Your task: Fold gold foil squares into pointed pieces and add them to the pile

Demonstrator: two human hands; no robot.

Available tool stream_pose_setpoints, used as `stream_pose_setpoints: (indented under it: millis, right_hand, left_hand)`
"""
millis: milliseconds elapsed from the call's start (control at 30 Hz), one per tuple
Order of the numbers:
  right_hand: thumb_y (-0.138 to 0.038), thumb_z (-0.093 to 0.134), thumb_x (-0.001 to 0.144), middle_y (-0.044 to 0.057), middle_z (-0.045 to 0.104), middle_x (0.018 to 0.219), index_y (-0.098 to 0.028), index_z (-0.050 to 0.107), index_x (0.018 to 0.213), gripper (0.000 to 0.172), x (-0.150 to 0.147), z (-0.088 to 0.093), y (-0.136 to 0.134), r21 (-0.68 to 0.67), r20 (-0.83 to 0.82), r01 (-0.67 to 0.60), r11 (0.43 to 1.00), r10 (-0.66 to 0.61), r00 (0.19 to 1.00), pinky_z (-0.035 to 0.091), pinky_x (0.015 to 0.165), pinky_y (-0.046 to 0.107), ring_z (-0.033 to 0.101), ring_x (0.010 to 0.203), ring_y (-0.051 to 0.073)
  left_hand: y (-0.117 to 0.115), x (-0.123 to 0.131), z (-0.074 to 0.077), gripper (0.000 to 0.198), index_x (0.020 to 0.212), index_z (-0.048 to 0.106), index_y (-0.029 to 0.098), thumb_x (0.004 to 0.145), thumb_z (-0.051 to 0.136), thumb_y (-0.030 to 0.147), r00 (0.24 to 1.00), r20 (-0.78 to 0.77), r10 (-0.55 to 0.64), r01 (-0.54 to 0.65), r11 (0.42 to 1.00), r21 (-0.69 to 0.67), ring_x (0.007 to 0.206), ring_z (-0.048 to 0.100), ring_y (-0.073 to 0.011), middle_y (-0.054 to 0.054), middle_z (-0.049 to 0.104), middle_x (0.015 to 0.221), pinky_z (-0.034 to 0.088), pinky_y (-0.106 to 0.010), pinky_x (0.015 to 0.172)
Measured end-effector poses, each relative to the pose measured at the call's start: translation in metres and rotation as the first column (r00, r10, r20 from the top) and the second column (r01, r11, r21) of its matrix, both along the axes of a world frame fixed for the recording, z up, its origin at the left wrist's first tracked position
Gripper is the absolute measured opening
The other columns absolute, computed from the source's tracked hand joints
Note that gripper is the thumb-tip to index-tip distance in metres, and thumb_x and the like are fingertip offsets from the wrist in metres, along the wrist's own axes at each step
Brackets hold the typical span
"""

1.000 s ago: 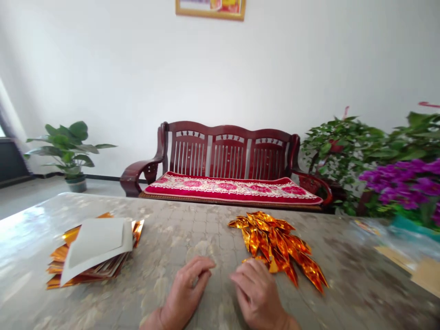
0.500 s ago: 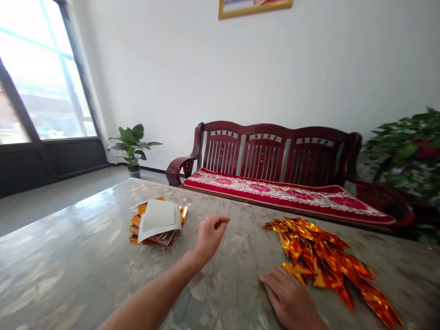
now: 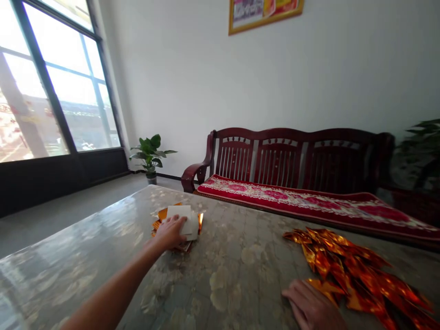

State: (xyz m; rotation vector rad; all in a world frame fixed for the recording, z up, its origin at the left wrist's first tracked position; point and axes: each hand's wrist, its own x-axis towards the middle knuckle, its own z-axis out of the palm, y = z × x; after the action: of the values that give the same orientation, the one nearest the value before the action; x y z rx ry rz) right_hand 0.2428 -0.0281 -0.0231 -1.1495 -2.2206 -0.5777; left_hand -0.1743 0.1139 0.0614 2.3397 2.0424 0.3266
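Note:
A stack of gold foil sheets and white paper [image 3: 185,214] lies on the patterned table [image 3: 220,261], left of centre. My left hand [image 3: 170,231] rests on top of the stack, its fingers spread over the white sheets. At the lower right my right hand [image 3: 311,305] lies on the table beside a pile of folded shiny orange-gold foil pieces [image 3: 354,270]. Its fingers are bent close together next to the nearest folded piece; whether anything is under them is hidden.
A dark red wooden bench [image 3: 275,156] with a red floral cover [image 3: 275,192] stands beyond the table's far edge. Potted plants stand at the left [image 3: 149,156] and far right [image 3: 424,142]. A large window [image 3: 75,91] is on the left.
My left hand has moved left and onto the paper stack. The view has turned left, so the bench, stack and foil pile appear further right. My right hand stays beside the pile.

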Motion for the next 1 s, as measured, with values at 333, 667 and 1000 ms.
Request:
stream_pose_setpoints:
  millis: [333,667,1000]
  right_hand:
    - [-0.013,0.05,0.084,0.001,0.071,0.089,-0.028,0.065,0.095,0.024,0.0,0.001,0.0,0.005,0.013,0.001,1.0,-0.001,1.0,0.05,0.076,0.027,0.068,0.082,0.018]
    - [-0.012,0.047,0.087,0.0,0.068,0.084,-0.027,0.064,0.092,0.023,-0.003,0.004,-0.001,-0.041,-0.017,0.022,0.999,-0.023,1.0,0.05,0.075,0.026,0.067,0.079,0.016]
    - [-0.015,0.048,0.088,0.0,0.067,0.085,-0.027,0.064,0.092,0.02,0.0,-0.003,0.002,-0.072,-0.046,0.047,0.996,-0.051,0.998,0.051,0.072,0.025,0.067,0.079,0.015]
  left_hand:
    - [-0.004,-0.013,-0.01,0.036,0.126,0.063,0.028,0.095,0.046,0.036,0.995,-0.015,-0.095,0.094,0.995,-0.012,0.112,0.062,-0.0293,-0.011,0.065,0.123,0.047,-0.038,0.092]
    - [-0.008,-0.022,-0.015,0.042,0.13,0.061,0.029,0.091,0.055,0.044,0.994,-0.008,-0.111,0.111,0.994,0.022,0.116,0.06,-0.0297,-0.01,0.064,0.126,0.045,-0.037,0.096]
    - [-0.018,-0.012,-0.014,0.036,0.127,0.062,0.026,0.097,0.046,0.039,0.993,-0.011,-0.118,0.118,0.99,0.082,0.11,0.064,-0.0277,-0.008,0.064,0.128,0.048,-0.034,0.089]
